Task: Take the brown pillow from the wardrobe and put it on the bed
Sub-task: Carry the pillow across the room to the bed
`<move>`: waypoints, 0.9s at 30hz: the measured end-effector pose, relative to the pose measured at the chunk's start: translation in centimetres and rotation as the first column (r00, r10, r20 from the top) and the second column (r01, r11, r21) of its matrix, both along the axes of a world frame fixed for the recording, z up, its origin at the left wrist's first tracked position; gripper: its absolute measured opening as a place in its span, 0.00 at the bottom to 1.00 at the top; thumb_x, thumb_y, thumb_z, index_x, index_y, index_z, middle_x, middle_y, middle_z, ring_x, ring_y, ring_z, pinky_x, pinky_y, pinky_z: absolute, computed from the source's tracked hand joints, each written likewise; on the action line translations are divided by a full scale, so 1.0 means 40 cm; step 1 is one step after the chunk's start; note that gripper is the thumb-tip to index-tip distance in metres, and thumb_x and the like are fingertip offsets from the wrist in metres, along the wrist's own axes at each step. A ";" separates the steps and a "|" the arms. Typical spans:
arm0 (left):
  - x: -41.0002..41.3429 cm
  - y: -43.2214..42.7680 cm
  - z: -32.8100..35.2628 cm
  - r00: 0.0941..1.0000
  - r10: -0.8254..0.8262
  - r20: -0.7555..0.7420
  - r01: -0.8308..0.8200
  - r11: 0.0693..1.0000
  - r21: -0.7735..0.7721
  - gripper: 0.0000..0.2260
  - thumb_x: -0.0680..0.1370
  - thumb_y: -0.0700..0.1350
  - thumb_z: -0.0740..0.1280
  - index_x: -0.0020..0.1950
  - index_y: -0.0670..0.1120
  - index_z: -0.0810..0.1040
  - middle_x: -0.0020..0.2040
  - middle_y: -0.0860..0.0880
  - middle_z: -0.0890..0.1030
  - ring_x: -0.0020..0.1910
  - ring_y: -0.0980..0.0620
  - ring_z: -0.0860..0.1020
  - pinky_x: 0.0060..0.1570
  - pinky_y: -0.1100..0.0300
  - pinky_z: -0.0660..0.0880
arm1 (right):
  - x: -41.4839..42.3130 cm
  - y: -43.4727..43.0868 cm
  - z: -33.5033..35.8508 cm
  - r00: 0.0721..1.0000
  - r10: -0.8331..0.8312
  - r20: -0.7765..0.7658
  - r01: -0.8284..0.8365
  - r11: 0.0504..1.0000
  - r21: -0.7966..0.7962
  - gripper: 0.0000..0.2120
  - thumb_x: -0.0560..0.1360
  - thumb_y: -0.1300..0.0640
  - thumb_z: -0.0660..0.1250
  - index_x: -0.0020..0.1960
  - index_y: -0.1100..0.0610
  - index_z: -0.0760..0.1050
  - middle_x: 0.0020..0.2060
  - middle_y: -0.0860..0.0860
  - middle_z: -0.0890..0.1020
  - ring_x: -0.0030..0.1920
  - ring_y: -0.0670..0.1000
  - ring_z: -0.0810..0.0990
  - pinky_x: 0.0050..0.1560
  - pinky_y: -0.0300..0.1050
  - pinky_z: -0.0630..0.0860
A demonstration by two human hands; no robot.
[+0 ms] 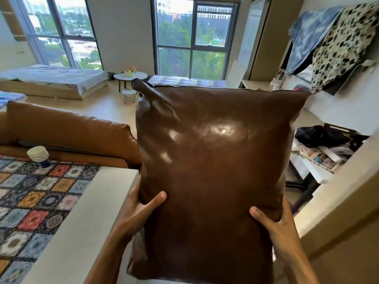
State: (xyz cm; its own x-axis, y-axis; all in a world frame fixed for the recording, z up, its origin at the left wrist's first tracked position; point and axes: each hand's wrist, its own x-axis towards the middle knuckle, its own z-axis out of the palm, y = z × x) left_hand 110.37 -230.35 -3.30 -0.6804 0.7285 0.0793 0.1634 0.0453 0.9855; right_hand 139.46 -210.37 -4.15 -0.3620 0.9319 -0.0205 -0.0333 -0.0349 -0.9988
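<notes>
A large glossy brown pillow (213, 160) fills the middle of the view, held upright in front of me. My left hand (139, 210) grips its lower left edge, thumb pressed on the front. My right hand (272, 222) grips its lower right edge the same way. A low bed (53, 76) with a pale patterned sheet lies at the far left by the window. A second bed (184, 82) with a checked cover shows just above the pillow's top edge. The wardrobe (336, 152), open with shelves, stands at my right.
A counter with a patterned tiled top (37, 197) and stacked paper cups (39, 154) is at my left. Behind it stands a brown sofa (67, 128). A small round white table (131, 75) sits between the beds. Clothes (340, 44) hang over the wardrobe's top.
</notes>
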 end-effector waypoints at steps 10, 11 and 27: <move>-0.204 0.289 -0.018 0.997 0.071 0.006 -0.071 0.997 0.016 0.45 0.63 0.71 0.77 0.77 0.61 0.70 0.68 0.59 0.82 0.67 0.58 0.80 0.70 0.47 0.76 | -0.274 0.350 -0.048 0.994 0.097 -0.040 -0.098 0.995 -0.026 0.57 0.44 0.36 0.89 0.71 0.42 0.75 0.62 0.50 0.87 0.59 0.56 0.87 0.63 0.60 0.82; -0.227 0.322 -0.014 0.997 0.073 0.009 -0.074 0.997 0.017 0.43 0.63 0.69 0.78 0.77 0.61 0.71 0.67 0.59 0.83 0.66 0.57 0.80 0.70 0.47 0.76 | -0.298 0.386 -0.050 0.992 0.112 -0.055 -0.114 0.993 -0.036 0.48 0.47 0.41 0.89 0.67 0.40 0.78 0.59 0.49 0.88 0.57 0.54 0.88 0.57 0.54 0.85; -0.621 0.883 -0.043 0.993 0.103 -0.049 -0.103 0.995 -0.001 0.51 0.59 0.75 0.76 0.80 0.61 0.67 0.73 0.56 0.78 0.70 0.55 0.78 0.70 0.51 0.75 | -0.677 0.939 -0.072 0.990 0.133 -0.045 -0.136 0.988 -0.069 0.52 0.47 0.38 0.89 0.69 0.38 0.75 0.62 0.45 0.86 0.60 0.50 0.86 0.64 0.56 0.80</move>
State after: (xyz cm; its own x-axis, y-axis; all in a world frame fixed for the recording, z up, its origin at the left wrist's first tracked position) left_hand 85.53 -195.02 -5.02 -0.7473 0.6550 0.1117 0.2057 0.0683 0.9762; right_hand 112.37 -172.81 -7.02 -0.4858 0.8714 -0.0686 -0.0636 -0.1136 -0.9915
